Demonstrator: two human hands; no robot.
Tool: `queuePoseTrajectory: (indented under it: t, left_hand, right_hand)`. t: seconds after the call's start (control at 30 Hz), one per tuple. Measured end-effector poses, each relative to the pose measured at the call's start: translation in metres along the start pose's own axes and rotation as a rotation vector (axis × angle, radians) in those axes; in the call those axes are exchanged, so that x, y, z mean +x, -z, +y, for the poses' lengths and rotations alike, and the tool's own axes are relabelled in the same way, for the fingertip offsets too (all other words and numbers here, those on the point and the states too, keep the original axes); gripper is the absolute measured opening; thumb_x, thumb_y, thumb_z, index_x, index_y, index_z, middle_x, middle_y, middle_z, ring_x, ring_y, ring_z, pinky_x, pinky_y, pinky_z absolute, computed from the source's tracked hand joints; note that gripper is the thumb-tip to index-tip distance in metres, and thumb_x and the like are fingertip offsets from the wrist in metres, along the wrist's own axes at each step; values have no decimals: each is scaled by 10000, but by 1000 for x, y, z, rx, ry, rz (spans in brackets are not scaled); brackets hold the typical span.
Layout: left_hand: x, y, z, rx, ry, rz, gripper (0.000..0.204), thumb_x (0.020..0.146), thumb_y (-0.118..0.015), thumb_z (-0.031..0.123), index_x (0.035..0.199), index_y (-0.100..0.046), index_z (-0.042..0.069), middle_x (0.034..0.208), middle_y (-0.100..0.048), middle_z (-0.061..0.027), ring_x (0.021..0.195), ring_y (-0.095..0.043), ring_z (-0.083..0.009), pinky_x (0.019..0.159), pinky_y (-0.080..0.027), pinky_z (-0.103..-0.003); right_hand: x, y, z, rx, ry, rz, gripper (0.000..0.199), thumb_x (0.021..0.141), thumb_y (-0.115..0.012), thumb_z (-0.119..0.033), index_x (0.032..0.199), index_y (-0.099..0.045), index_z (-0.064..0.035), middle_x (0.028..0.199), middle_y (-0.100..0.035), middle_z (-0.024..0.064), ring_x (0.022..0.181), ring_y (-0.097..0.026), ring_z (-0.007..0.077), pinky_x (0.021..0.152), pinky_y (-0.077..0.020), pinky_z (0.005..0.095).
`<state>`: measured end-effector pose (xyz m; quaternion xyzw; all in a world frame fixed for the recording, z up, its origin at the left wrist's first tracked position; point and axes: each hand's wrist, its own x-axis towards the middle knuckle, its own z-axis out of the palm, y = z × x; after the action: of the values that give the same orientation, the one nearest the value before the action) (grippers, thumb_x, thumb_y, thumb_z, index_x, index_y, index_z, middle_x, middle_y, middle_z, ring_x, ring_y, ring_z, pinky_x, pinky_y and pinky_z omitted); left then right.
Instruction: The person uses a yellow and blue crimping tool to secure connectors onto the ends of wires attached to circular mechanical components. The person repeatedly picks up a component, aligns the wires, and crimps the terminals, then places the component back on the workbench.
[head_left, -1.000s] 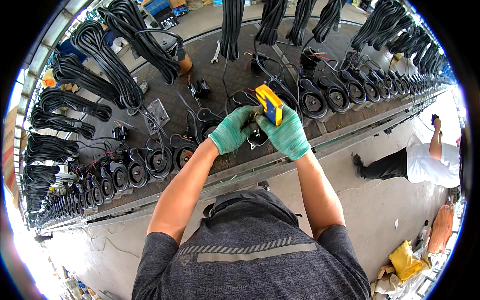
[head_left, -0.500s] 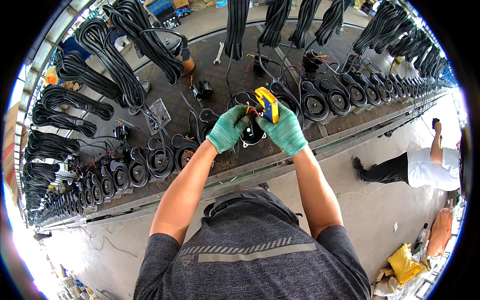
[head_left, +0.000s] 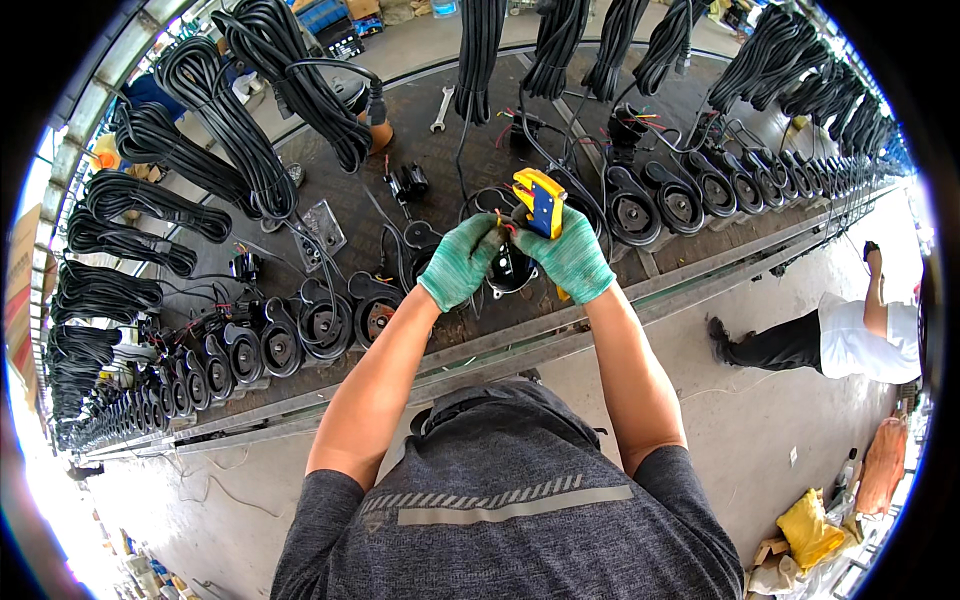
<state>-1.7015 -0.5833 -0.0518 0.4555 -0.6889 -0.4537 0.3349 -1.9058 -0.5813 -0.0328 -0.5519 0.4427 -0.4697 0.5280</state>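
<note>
while the yellow-and-blue crimping tool [head_left: 540, 200] sits clamped in the right hand [head_left: 572, 262], thin wires [head_left: 497, 222] are pinched by the left hand [head_left: 462, 262].
both green-gloved hands grip just above the round black motor [head_left: 510, 270] on the workbench [head_left: 440, 150]; if the wire ends slip out of that pinch, the tool could bite bare air or glove; hanging black cable bundles [head_left: 480, 50] crowd close.

Both hands gloved green, raised over the workbench [head_left: 440, 160]. Right hand [head_left: 572, 258] grips a yellow-and-blue hand tool [head_left: 540, 202], its head sticking up above the fist. Left hand [head_left: 460, 260] just beside it, fingers pinching thin coloured wires [head_left: 500, 222] at the tool's jaws. Directly below the grip sits a round black motor unit [head_left: 510, 272]; similar units [head_left: 640, 212] line the bench to either side.
</note>
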Motion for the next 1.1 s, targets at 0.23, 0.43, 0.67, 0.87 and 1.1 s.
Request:
queuePoseTrajectory:
  t: [0.23,0.43,0.67,0.87,1.1]
  left_hand:
    - [12,-6,-6,99,-219,106,265,978,-645,103,1218,-635,-10,949,-681,-207,786,-667,-292,730,-533,-372]
    - [13,-6,-1,131,-188,86,269,976,-652,93,1226,-620,-1,983,-694,-181,834,-675,-253,770,-538,-362]
    - [9,-9,21,3,-56,27,272,984,-687,126,1219,-610,13,1012,-701,-108,897,-641,-154,811,-539,-327]
    - [7,-11,10,-127,-60,60,211,997,-672,119,1171,-629,8,981,-699,-79,873,-604,-116,800,-521,-302]
    - [-5,-3,18,-12,-145,195,172,1016,-668,147,1125,-669,14,925,-693,-32,829,-581,-86,761,-493,-265]
  right_hand:
    - [2,1,2,-56,65,-14,295,869,-784,-62,1147,-711,4,1026,-762,69,899,-700,131,840,-553,293]
    - [-3,-1,-6,-121,52,58,261,888,-787,-97,1119,-726,8,995,-765,60,870,-685,113,808,-547,288]
    - [-5,-3,-15,-101,86,120,243,896,-781,-96,1116,-733,-3,965,-760,57,832,-668,100,769,-541,284]
    - [-4,-5,-1,-4,50,180,239,905,-778,-91,1109,-724,20,936,-748,32,803,-643,85,744,-536,280]
    - [-26,16,-7,611,-392,129,333,932,-710,-155,1227,-645,-14,1029,-733,107,883,-729,250,819,-612,415]
